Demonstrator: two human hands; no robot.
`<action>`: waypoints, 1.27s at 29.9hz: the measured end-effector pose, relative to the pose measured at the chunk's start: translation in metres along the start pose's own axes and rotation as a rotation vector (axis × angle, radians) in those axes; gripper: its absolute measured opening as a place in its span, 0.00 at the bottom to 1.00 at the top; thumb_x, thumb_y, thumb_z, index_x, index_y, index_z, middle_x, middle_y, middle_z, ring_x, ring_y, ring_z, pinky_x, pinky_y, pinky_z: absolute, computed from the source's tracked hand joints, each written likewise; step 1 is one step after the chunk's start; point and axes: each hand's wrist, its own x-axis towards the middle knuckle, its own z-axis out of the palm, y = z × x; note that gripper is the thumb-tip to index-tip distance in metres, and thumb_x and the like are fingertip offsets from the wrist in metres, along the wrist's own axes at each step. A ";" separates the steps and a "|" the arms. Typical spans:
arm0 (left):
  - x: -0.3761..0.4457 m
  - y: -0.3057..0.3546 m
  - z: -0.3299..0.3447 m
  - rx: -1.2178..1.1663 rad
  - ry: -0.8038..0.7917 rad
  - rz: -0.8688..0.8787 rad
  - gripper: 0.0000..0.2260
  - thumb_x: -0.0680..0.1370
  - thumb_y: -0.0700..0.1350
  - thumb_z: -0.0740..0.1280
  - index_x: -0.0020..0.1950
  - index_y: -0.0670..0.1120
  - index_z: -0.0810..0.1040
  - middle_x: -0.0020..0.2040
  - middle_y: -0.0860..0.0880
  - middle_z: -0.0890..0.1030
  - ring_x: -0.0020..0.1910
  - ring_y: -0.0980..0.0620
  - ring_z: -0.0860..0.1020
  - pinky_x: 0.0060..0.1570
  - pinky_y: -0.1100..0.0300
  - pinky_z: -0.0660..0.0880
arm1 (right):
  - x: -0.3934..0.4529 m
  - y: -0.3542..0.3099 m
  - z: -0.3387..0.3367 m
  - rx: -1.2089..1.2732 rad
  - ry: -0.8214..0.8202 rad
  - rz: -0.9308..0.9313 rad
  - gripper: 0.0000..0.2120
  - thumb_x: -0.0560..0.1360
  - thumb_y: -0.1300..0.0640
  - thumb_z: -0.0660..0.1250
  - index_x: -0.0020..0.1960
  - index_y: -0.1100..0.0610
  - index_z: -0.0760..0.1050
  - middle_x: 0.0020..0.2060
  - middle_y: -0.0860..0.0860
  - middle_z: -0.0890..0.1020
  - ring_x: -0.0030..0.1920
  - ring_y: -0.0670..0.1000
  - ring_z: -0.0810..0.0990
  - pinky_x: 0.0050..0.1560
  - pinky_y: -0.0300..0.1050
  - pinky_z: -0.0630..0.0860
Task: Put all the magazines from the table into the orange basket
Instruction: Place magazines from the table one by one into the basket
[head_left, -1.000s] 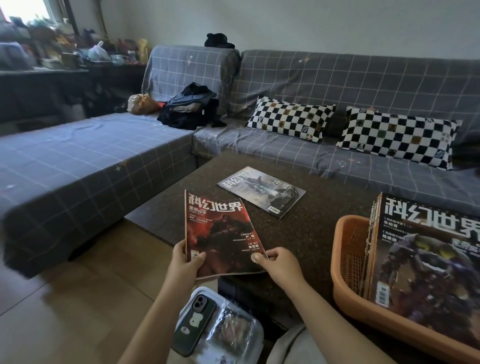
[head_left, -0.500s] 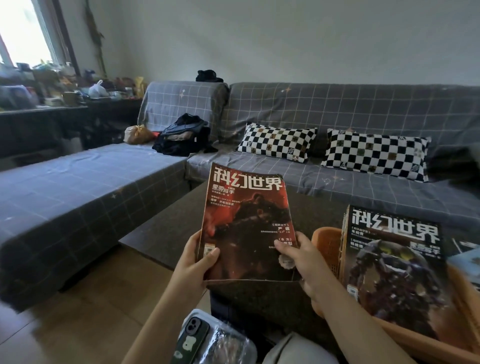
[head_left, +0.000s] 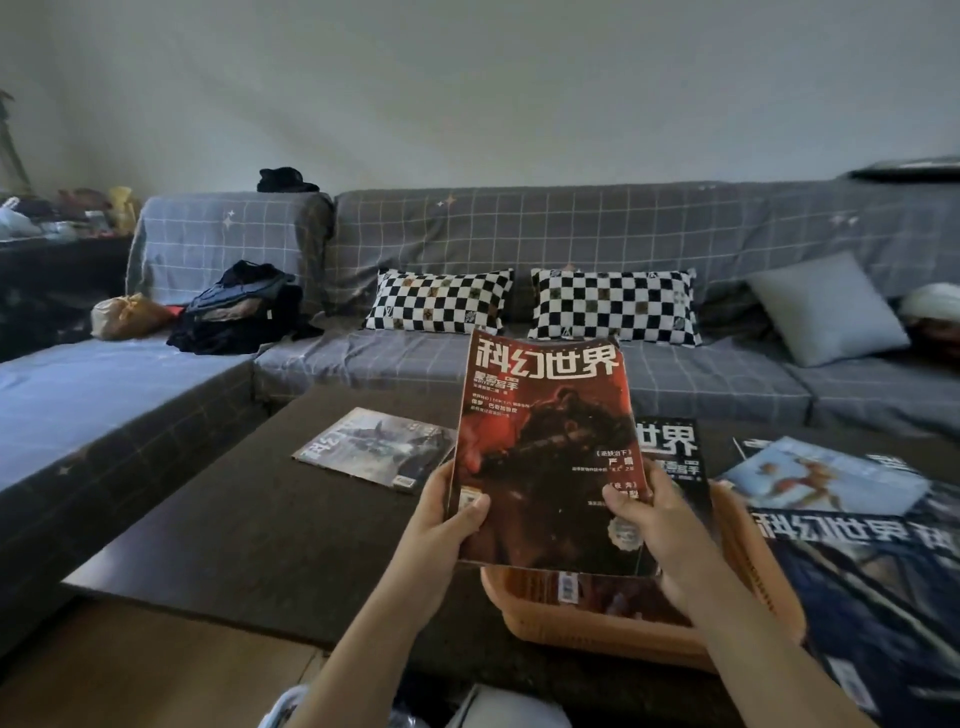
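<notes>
Since half a second ago, the red magazine (head_left: 545, 457) has been carried rightward and is now held upright above the orange basket (head_left: 748, 566), hiding most of it. Inside the basket, another magazine (head_left: 670, 447) is seen standing behind the red one. The left hand (head_left: 441, 525) is clamped on the lower left edge, the right hand (head_left: 660, 525) on the lower right edge. A grey magazine (head_left: 374, 447) is left lying flat on the dark surface (head_left: 260, 535), with more magazines (head_left: 857, 530) piled right of the basket.
</notes>
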 end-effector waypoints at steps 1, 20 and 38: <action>0.005 -0.005 0.009 0.030 -0.015 -0.027 0.19 0.77 0.41 0.67 0.66 0.53 0.71 0.57 0.47 0.83 0.56 0.47 0.82 0.51 0.51 0.80 | 0.000 0.001 -0.011 -0.006 0.029 0.004 0.14 0.74 0.58 0.68 0.57 0.46 0.72 0.49 0.49 0.82 0.50 0.51 0.81 0.48 0.47 0.75; 0.040 -0.069 0.073 1.021 0.144 0.036 0.17 0.76 0.50 0.69 0.65 0.57 0.73 0.54 0.60 0.78 0.43 0.65 0.75 0.37 0.72 0.70 | 0.009 0.041 -0.075 -0.778 0.392 -0.069 0.22 0.73 0.58 0.69 0.65 0.50 0.68 0.61 0.49 0.76 0.62 0.51 0.75 0.60 0.48 0.72; 0.035 -0.065 0.072 0.862 0.196 -0.078 0.06 0.79 0.48 0.65 0.52 0.58 0.80 0.30 0.62 0.77 0.28 0.70 0.77 0.20 0.74 0.68 | 0.012 0.050 -0.076 -0.792 0.446 -0.034 0.12 0.75 0.53 0.66 0.47 0.39 0.65 0.33 0.36 0.69 0.30 0.37 0.70 0.27 0.30 0.61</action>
